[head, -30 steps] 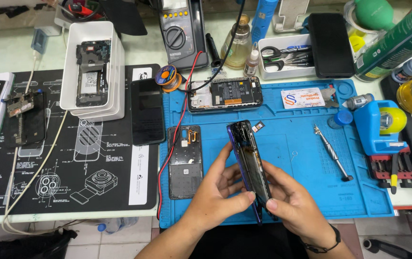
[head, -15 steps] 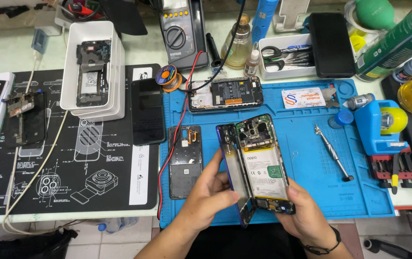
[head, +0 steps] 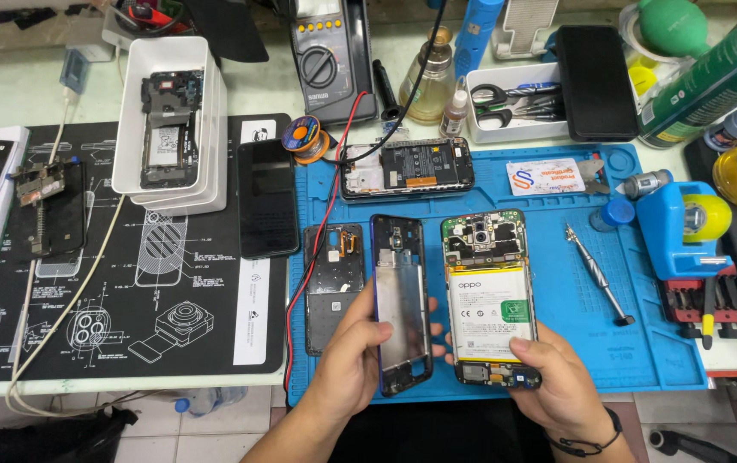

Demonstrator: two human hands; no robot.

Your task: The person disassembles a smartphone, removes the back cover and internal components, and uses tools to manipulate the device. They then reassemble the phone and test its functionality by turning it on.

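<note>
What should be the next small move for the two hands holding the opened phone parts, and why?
Probably the left hand should lay the middle frame on the blue mat. The frame is already apart from the phone body in the right hand, so the board and battery lie exposed.

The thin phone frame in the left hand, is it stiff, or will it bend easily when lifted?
The phone frame is probably light and somewhat flexible: it is an open shell with a thin middle plate. The left hand grips only its lower part, so the free top may flex. Its edges look narrow, so hard squeezing could warp it.
</note>
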